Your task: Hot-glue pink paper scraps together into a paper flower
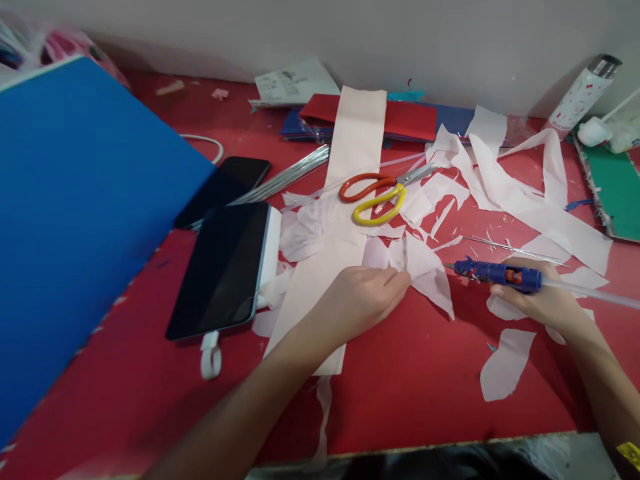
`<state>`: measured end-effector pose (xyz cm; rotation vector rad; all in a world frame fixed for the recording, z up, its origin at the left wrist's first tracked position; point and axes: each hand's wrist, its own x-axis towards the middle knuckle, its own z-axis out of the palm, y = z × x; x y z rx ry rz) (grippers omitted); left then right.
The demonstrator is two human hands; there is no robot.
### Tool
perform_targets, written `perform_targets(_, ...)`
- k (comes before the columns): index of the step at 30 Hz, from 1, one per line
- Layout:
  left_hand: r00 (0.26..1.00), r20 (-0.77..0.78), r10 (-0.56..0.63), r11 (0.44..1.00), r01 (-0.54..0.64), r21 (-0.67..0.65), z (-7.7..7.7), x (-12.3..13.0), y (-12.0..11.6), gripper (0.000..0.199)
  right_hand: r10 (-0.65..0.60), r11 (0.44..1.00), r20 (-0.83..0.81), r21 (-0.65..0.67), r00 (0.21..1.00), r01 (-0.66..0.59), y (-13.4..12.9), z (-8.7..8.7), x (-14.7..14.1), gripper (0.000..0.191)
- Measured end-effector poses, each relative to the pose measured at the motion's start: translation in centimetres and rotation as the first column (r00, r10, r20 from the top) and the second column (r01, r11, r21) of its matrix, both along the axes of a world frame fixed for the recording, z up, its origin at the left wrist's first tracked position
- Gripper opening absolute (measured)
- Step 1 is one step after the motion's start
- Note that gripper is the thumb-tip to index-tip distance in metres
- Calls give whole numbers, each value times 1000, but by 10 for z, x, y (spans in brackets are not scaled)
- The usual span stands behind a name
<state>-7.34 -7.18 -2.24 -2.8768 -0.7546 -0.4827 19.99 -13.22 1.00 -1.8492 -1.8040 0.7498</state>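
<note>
My right hand (545, 300) is wrapped round a dark blue glue gun (500, 275), its nozzle pointing left and a clear glue stick (590, 292) sticking out of its back. Just left of the nozzle lies a pale pink cut-out piece (425, 267), seemingly paper or cloth. My left hand (373, 293) has its fingers pressed together on the left part of this piece; the fingertips are partly hidden. Beyond my left hand, scissors (383, 193) with one red and one yellow handle rest on a long cream strip (357, 127).
Pale scraps (540, 207) are strewn across the red table (400, 400). A tablet (220, 267), a phone (235, 180) and thin wires (290, 175) lie left. A large blue board (90, 220) covers the far left. A white bottle (583, 97) stands at the back right beside a green board (613, 187).
</note>
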Motion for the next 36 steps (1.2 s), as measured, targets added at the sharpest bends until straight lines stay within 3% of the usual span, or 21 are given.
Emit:
perform_targets(4,1000,25,9,998,-7,-57,-1,-1,2,26,60,998,23,-16,998,-60,1,-2,-3,35)
perform_targets(10,1000,13,8,999,-7,-43,-1,1,2,26,151,988,86,-15,985,-151,1,-7,-5,35)
perform_targets(31,998,25,60,998,-59,-16,-2,-1,3,27,185,983,130,-22,974,-184,2,-7,-6,37)
perform_targets(36,999,38,27,999,-26,-34,-2,0,2,26,177,984,122,-20,977,-176,2,-7,-7,36)
